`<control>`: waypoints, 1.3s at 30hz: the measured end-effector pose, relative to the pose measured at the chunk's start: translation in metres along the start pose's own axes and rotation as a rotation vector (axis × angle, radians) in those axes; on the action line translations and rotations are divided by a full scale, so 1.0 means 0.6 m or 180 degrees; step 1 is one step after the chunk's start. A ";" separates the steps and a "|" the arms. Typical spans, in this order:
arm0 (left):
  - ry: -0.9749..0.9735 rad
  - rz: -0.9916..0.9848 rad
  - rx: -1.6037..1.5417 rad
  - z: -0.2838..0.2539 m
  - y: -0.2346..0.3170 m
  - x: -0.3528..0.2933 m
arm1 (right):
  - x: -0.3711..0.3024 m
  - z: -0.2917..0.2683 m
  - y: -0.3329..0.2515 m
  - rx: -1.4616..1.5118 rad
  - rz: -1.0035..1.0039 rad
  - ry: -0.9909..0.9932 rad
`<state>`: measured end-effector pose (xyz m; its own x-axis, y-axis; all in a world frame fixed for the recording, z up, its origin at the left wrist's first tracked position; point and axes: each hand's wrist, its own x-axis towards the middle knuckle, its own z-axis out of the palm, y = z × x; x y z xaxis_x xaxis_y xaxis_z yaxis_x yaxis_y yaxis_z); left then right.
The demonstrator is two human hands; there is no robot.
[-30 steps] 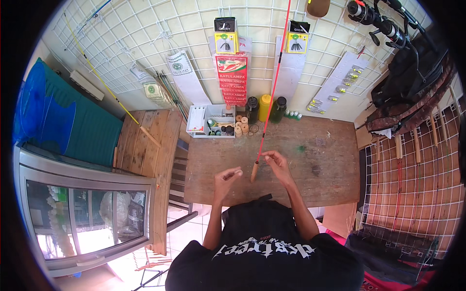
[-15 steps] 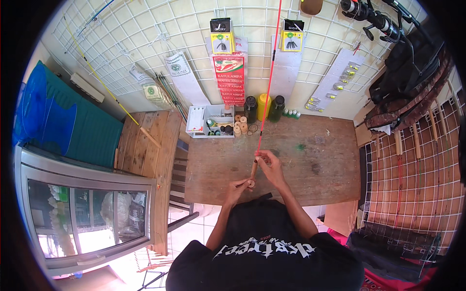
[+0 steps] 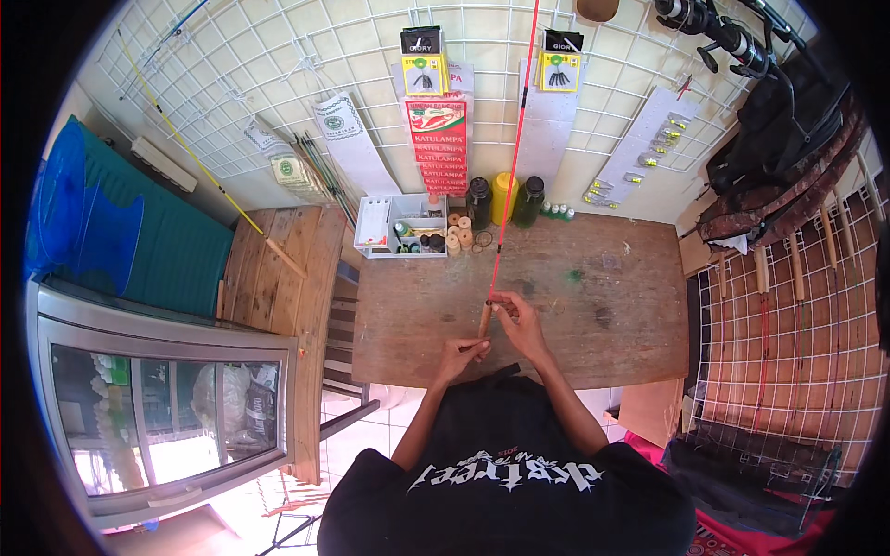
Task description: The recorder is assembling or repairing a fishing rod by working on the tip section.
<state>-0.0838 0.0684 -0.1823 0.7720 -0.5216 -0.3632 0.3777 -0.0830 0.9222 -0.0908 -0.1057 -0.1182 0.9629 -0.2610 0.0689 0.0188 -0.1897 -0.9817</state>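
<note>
A fishing rod with a thin red blank (image 3: 519,132) and a cork-coloured handle (image 3: 485,321) stands out over the table, its blank rising toward the wall. The handle's lower end sits in the closed fingers of my left hand (image 3: 461,356), which mostly cover it. Up where the blank meets the handle, my right hand (image 3: 519,324) closes its thumb and fingertips on the rod. A dark ring shows at that joint, partly behind the fingers.
On the wooden table (image 3: 408,306), a white compartment box (image 3: 375,243) with small supplies stands at the back left, beside cork pieces (image 3: 459,236). Dark and yellow bottles (image 3: 502,198) line the wall. Left is a glass-fronted cabinet (image 3: 167,324); rods hang on a right-hand grid (image 3: 788,352).
My left fingers have shifted around the handle's lower end, hiding the butt that showed before. My right hand stays at the joint, its fingertips slightly changed. The whole view has moved a little.
</note>
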 end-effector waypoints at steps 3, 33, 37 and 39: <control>0.0021 -0.0021 0.0059 0.000 -0.008 0.004 | -0.015 -0.005 0.010 -0.0112 0.0171 -0.0056; 0.0383 0.0269 0.0674 -0.006 0.007 -0.019 | -0.074 0.027 0.046 0.0206 0.0424 -0.0699; 0.0453 0.0484 0.0683 0.006 0.030 -0.027 | -0.074 0.022 0.046 0.0382 0.0969 -0.0835; 0.0489 0.0539 0.0798 0.011 0.036 -0.028 | -0.073 0.024 0.042 0.0973 0.1189 -0.0988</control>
<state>-0.0920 0.0700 -0.1551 0.8882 -0.4135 -0.2002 0.1148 -0.2222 0.9682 -0.1289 -0.0855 -0.1488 0.9522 0.0412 -0.3026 -0.3052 0.1564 -0.9394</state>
